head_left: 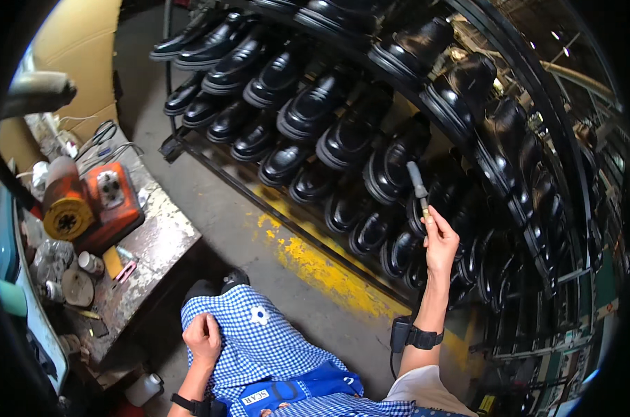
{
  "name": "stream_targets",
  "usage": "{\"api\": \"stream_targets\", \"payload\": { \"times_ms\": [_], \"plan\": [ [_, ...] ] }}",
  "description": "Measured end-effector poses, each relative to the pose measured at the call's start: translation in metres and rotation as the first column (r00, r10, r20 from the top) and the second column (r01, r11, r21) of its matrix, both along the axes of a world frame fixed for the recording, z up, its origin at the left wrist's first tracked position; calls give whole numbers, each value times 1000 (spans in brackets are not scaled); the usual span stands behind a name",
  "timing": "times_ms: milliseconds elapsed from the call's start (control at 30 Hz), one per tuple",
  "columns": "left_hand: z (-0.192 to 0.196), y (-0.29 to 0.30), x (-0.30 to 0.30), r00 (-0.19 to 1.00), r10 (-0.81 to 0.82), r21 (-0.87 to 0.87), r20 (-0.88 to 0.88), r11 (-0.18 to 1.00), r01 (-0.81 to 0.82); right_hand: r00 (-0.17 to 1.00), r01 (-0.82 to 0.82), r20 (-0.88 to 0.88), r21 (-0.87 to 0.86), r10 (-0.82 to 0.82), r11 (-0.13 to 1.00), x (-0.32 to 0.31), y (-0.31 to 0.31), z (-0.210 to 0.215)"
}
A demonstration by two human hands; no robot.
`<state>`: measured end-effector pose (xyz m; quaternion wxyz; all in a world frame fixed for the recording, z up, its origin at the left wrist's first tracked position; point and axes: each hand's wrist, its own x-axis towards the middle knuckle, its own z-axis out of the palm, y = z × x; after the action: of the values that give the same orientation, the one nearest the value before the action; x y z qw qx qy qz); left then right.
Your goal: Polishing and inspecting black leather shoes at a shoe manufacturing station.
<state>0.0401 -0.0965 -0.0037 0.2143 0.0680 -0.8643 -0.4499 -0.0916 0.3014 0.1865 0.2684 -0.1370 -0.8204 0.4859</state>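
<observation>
My right hand is closed on a slim brush-like tool with a grey rounded head and a brass-coloured handle. Its tip is held up in front of a glossy black loafer on the rack; whether they touch I cannot tell. My left hand is curled into a loose fist at the blue checked apron over my lap, with nothing seen in it. Several rows of black shoes fill the rack ahead, toes toward me.
The dark metal rack curves from far left to the right. At left stands a worn workbench with an orange machine, a small jar and pink-handled scissors. A white bottle is below it. Yellow paint marks the floor.
</observation>
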Motion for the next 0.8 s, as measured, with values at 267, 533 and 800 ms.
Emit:
{"api": "stream_targets", "payload": {
  "times_ms": [267,533,800],
  "plan": [
    [-10,3,-14,997,-46,-24,57,999,47,988,-12,121,672,-94,740,-53,9,34],
    [-10,-3,-8,997,-41,2,66,999,41,965,-224,219,396,146,890,-65,54,34],
    [-9,-4,-11,1000,-16,-20,11,1000,16,901,-290,375,146,219,946,-50,46,44]
  ]
}}
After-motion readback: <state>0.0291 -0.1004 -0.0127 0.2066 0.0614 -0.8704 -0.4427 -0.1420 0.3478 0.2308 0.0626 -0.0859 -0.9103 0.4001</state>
